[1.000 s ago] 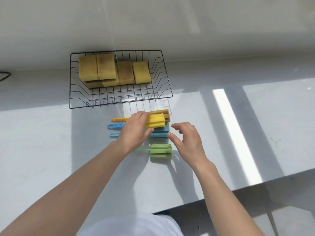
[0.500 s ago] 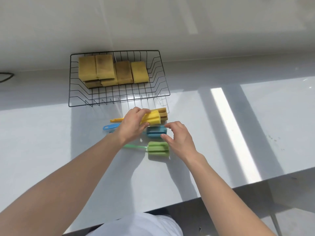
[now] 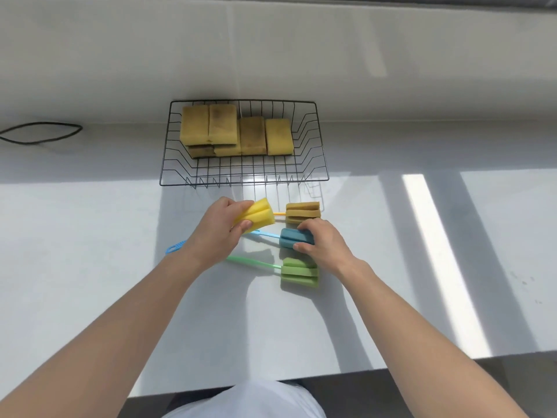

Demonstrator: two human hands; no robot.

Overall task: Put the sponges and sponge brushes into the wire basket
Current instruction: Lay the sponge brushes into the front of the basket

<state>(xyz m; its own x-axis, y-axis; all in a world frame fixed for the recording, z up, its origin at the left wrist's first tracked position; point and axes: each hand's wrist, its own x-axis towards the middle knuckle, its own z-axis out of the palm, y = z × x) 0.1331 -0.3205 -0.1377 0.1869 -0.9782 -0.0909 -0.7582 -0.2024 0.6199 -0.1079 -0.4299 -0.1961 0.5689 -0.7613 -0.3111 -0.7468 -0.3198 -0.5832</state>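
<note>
I see the black rectangular wire basket (image 3: 316,140) standing on the white tabletop (image 3: 90,267) against the pale wall, and I place everything from it. Inside the basket, toward its far left part, sit the yellow rectangular foam sponges (image 3: 238,131): two lie on top of two others at the left, and two more stand beside them to the right, all touching in a row. The near strip of the basket floor is bare wire.

Just in front of the basket, my left hand (image 3: 217,233) has its grip closed around the bright yellow ridged foam head of a sponge brush (image 3: 256,214), thumb below and fingers over the top, the head tilted and raised toward the basket's front rim. To the right of that, also just in front of the basket, a brownish-yellow sponge brush with an orange handle (image 3: 303,212) lies flat on the tabletop.

A little farther from the basket, my right hand (image 3: 322,245) has its grip pinched on the blue foam head of a sponge brush with a light blue plastic handle (image 3: 291,238); the handle runs left under my left wrist, and its looped end shows beyond. I cannot tell whether this head is lifted or resting.

Farthest from the basket lies the green foam sponge brush with a green handle (image 3: 300,272), just beside my right wrist.

Far left of the basket, a black cable loop (image 3: 39,132) lies by the wall.
</note>
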